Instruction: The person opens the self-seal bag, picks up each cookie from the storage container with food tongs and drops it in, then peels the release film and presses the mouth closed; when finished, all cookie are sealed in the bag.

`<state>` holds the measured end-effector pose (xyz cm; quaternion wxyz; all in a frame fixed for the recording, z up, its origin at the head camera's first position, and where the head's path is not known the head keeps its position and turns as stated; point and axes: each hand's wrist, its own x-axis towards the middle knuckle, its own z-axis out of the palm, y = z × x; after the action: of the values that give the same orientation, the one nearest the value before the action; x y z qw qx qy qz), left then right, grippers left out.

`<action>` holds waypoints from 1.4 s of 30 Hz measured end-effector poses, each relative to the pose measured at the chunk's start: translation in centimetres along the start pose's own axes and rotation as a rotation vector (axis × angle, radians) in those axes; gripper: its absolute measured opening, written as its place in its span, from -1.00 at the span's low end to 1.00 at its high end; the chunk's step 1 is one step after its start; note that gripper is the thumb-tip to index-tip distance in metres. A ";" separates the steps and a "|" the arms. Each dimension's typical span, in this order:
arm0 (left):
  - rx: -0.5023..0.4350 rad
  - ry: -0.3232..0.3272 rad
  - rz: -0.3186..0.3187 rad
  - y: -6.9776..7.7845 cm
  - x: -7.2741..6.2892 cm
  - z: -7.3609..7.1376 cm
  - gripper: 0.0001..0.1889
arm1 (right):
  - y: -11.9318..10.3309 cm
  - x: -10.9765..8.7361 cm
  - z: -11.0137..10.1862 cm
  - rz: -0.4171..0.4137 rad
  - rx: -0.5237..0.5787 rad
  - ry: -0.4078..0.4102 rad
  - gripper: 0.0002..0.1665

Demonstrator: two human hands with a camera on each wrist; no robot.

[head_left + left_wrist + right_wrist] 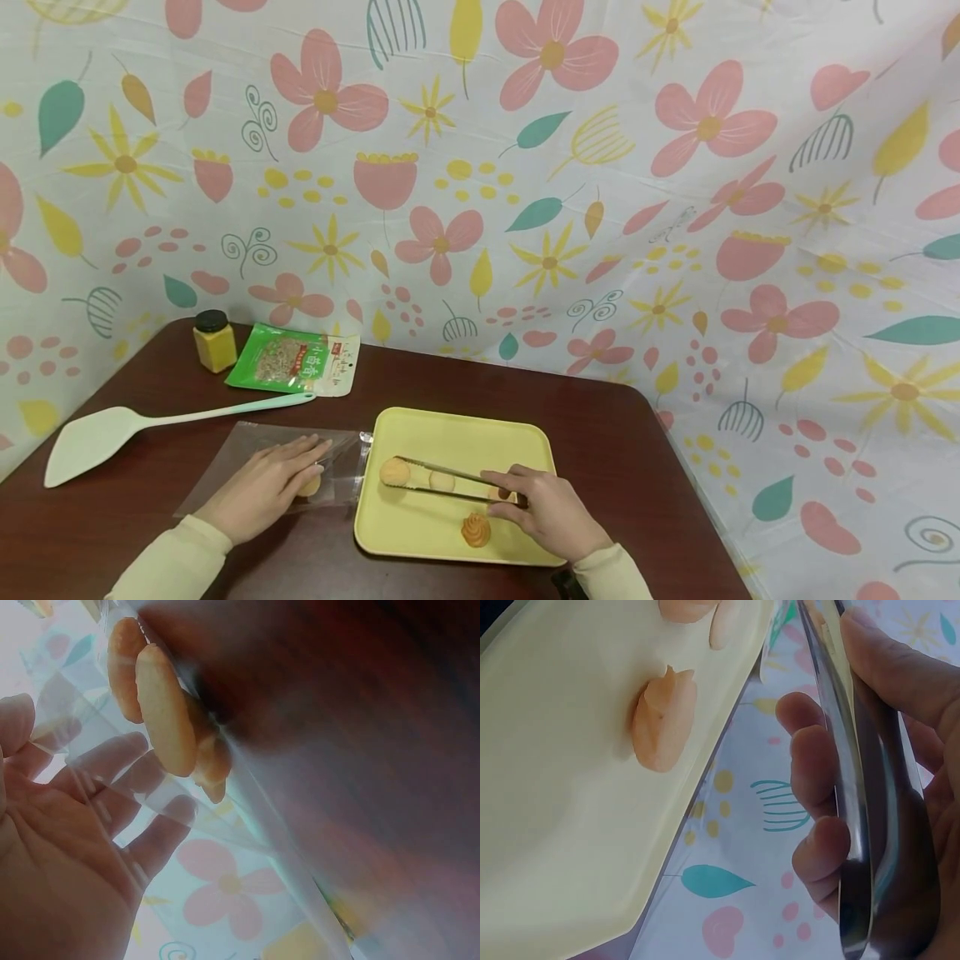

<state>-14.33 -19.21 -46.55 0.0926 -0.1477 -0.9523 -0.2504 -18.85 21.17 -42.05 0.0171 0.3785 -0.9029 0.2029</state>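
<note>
My left hand (262,483) rests on a clear plastic bag (232,458), its fingers extended over the film. Inside the bag are several cookies (166,712), one of them (310,486) partly hidden by the fingertips in the head view. My right hand (555,508) grips metal tongs (450,495) above a yellow tray (457,429). The tong tips lie on either side of a round cookie (395,472) at the tray's left side; whether it is lifted I cannot tell. Other cookies on the tray include a pale one (442,481) between the tong arms and a browner swirled one (476,529).
A white spatula (97,442) with a pale green handle end lies at the left. Behind it are a yellow jar with a black lid (215,343) and a green spice packet (288,360). A floral cloth (480,192) hangs behind the dark table (585,408).
</note>
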 end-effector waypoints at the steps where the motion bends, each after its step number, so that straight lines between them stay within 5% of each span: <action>1: 0.000 -0.001 0.000 0.0 0.0 0.0 -0.55 | 0.0 0.0 0.0 -0.003 0.000 0.001 -0.50; 42: -0.006 -0.013 0.010 -0.1 0.0 -0.1 -0.55 | -1.4 2.2 1.2 -0.084 -0.035 -0.017 -0.51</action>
<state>-14.40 -19.35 -46.54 0.0870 -0.1544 -0.9513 -0.2520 -19.31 18.37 -42.25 0.0245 0.4175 -0.8898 0.1827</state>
